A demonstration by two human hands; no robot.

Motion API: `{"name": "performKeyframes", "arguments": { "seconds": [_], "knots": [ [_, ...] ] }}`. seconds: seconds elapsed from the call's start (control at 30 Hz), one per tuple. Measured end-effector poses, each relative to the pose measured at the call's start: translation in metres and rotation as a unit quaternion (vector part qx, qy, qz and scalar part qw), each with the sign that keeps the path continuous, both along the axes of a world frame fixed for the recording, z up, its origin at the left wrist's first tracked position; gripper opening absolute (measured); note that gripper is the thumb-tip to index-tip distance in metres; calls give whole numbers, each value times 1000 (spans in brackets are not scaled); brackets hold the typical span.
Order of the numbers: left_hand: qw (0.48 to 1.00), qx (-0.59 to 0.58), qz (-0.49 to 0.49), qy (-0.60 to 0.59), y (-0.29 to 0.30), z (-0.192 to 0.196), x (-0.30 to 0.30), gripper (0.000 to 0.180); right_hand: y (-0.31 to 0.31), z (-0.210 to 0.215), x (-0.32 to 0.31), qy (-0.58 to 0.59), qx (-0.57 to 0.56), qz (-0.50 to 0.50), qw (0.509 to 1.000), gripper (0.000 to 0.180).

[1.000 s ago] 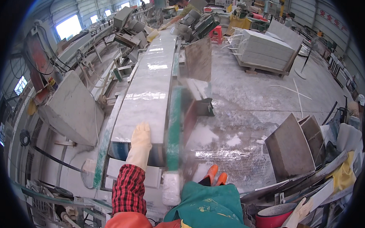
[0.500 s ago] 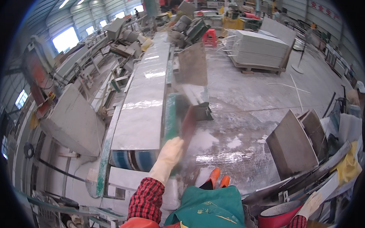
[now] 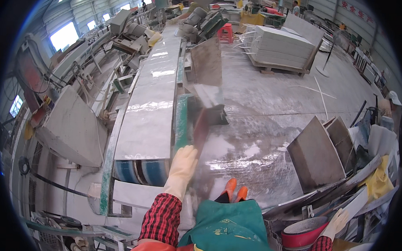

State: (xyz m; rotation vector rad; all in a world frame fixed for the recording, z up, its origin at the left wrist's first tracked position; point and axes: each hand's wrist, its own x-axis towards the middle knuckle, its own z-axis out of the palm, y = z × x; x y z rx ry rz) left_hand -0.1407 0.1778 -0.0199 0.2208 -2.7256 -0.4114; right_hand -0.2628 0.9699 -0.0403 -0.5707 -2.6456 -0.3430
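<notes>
My left hand [image 3: 183, 165], in a cream rubber glove, lies at the near end of the green side rail [image 3: 181, 118]. Its fingers point forward and hold nothing that I can see. To its left a wet white slab [image 3: 143, 134] lies along the conveyor, above blue-striped rollers [image 3: 154, 172]. Just past the fingers is a blurred reddish-brown plate [image 3: 201, 131]. Far to the right, my gloved right hand [image 3: 338, 222] is closed at the lower end of a white strip [image 3: 356, 205], beside a red bucket [image 3: 304, 232]; its grip is partly hidden.
Brown boards [image 3: 317, 154] lean at the right, near a yellow cloth [image 3: 380, 176]. Stacked white slabs [image 3: 283, 46] sit on a pallet farther back. A red stool [image 3: 225, 33] stands behind the conveyor. Wet floor [image 3: 253, 136] stretches ahead of my orange boots [image 3: 231, 187]. A large pale panel [image 3: 75, 125] tilts at left.
The view has shifted slightly, so the scene sits a little farther left and higher. My left hand stays by the rail's end, my right hand by the white strip.
</notes>
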Motion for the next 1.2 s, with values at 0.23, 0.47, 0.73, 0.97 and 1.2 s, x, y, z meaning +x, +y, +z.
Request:
{"name": "performKeyframes", "arguments": {
  "seconds": [0.23, 0.47, 0.73, 0.97, 1.2],
  "knots": [
    [999, 9, 46, 10, -7, -18, 7, 30, -4, -16, 0, 55, 8, 105, 993, 57],
    [987, -29, 53, 148, -8, -21, 13, 12, -40, 0, 37, 11, 452, 227, 862, 47],
    [989, 21, 40, 138, -10, -15, 20, 17, -137, 43, 63, 60, 241, 156, 956, 50],
    [990, 16, 29, 140, -9, -12, 21, 18, -137, 44, 69, 16, 279, 130, 951, 49],
    [993, 27, 34, 109, -9, -4, 26, 20, -179, 65, 85, 49, 252, 159, 953, 52]
  ]
}}
